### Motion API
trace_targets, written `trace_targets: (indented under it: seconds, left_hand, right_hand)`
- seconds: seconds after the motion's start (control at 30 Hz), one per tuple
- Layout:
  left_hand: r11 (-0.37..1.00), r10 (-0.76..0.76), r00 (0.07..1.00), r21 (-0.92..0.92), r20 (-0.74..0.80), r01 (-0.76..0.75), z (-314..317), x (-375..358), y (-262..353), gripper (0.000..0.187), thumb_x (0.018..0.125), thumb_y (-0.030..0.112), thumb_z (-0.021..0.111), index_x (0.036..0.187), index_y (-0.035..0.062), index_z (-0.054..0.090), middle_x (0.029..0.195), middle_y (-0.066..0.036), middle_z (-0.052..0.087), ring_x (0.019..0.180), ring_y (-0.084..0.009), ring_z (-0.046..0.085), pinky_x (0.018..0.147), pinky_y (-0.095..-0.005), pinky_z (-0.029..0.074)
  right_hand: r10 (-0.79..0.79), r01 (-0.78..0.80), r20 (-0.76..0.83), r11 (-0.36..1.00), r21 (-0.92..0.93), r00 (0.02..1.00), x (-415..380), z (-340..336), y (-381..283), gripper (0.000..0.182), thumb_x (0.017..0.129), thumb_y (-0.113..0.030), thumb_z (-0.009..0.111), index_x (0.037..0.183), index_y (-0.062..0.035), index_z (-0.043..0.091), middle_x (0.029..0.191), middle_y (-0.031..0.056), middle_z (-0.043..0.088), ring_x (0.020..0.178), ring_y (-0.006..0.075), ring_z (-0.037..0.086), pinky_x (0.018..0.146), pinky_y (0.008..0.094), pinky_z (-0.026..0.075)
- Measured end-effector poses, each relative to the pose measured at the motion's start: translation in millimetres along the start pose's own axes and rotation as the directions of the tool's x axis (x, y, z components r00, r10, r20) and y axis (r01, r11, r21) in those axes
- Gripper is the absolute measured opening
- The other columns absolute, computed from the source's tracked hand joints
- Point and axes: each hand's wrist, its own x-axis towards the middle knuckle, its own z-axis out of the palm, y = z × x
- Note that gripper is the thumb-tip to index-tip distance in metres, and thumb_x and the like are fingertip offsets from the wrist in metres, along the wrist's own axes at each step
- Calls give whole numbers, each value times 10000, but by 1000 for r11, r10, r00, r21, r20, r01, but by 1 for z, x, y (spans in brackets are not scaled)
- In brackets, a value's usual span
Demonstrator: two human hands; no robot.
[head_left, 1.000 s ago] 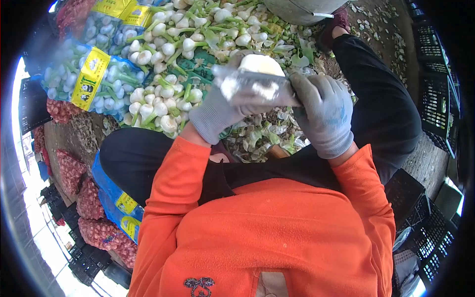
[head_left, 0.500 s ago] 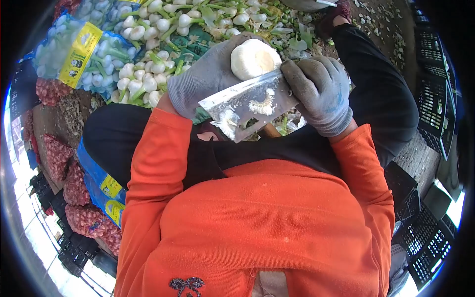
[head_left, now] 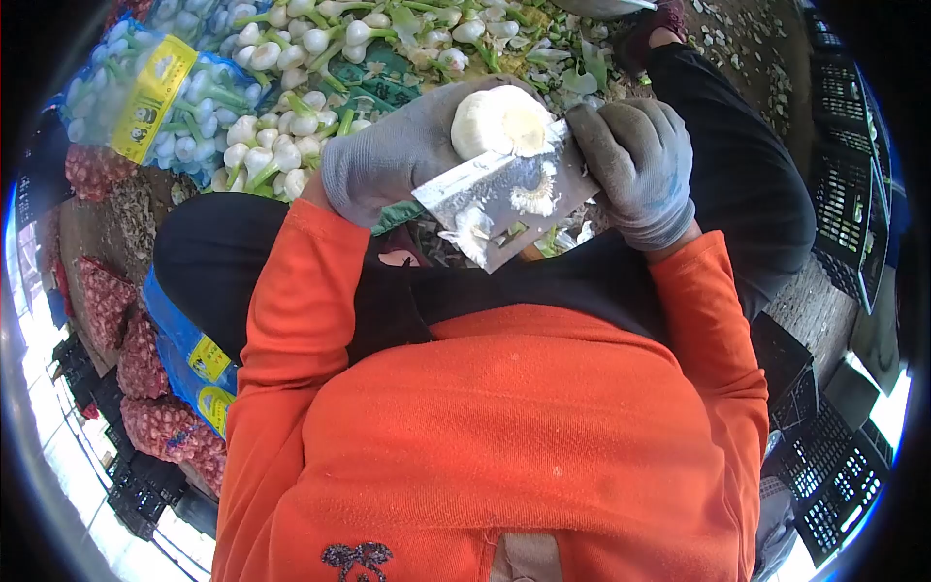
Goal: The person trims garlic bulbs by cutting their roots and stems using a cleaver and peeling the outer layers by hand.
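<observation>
My left hand [head_left: 398, 150], in a grey glove, is closed around a white garlic bulb [head_left: 499, 121] with its cut root end facing up. My right hand [head_left: 635, 165], also gloved, grips a wide flat cleaver blade [head_left: 499, 204] whose edge lies against the underside of the bulb. Bits of garlic root and skin stick to the blade. Both hands are held above my lap, between my black-trousered knees.
A heap of green-stemmed garlic bulbs [head_left: 281, 136] lies ahead on the ground. A blue net bag of garlic with a yellow label [head_left: 145, 97] sits at the left. Red mesh sacks [head_left: 145, 369] line the left side. Black plastic crates [head_left: 853, 184] stand at the right.
The view shifted and both hands came closer to me. The cleaver turned from lying over the bulb to sitting under it, its flat face now showing.
</observation>
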Motion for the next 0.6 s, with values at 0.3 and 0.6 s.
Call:
trace_targets:
  seconds: [0.3, 0.6]
  left_hand:
    - [999, -42, 986, 14, 164, 41, -2, -1, 7, 710, 611, 175, 897, 1218, 62, 544, 1128, -27, 627, 1033, -110, 564, 922, -285, 455]
    - [999, -37, 920, 49, 391, 19, 6, 4, 22, 804, 514, 166, 877, 1222, 39, 519, 1073, -46, 627, 971, -131, 583, 845, -284, 486]
  right_hand:
    - [-41, 41, -25, 999, 15, 999, -1, -1, 4, 377, 645, -210, 695, 1006, -123, 633, 764, 4, 533, 689, 197, 575, 597, 336, 459]
    - [177, -164, 22, 947, -278, 984, -16, -4, 39, 360, 685, -141, 699, 1040, -124, 638, 871, 59, 618, 768, 258, 617, 694, 384, 502]
